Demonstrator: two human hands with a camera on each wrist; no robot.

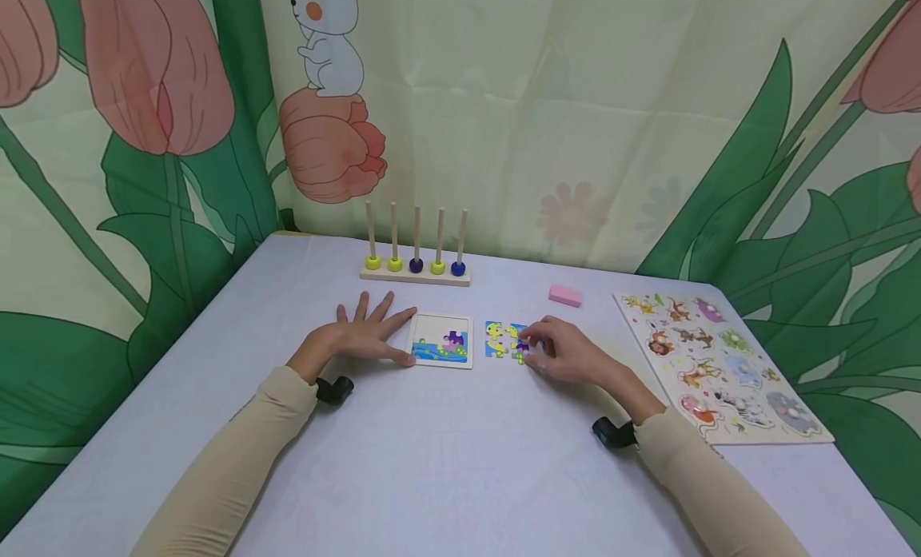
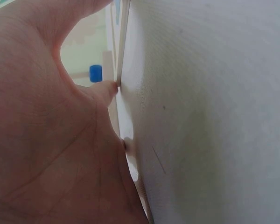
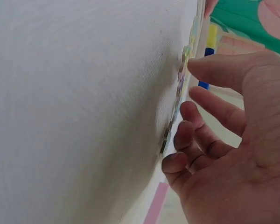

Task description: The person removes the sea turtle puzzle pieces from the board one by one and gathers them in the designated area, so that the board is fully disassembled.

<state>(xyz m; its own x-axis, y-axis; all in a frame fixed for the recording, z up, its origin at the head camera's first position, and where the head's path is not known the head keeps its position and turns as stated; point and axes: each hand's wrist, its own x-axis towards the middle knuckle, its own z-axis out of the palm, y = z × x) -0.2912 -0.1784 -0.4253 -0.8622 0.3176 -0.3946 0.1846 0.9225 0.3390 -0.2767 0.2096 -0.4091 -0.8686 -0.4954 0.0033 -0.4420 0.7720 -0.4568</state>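
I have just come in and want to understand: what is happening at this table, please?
A person's left hand, spread wide, touches a puzzle tray, which is filled mainly in its lower part. The right hand is at the loose pieces beside the tray. Whether it grips one is unclear.

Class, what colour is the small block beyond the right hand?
The small block is pink, clearest in the head view.

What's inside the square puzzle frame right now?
Inside the square puzzle frame, colourful puzzle pieces line the bottom and rise at the right; the upper left is bare. Whatever lies beneath those pieces is covered.
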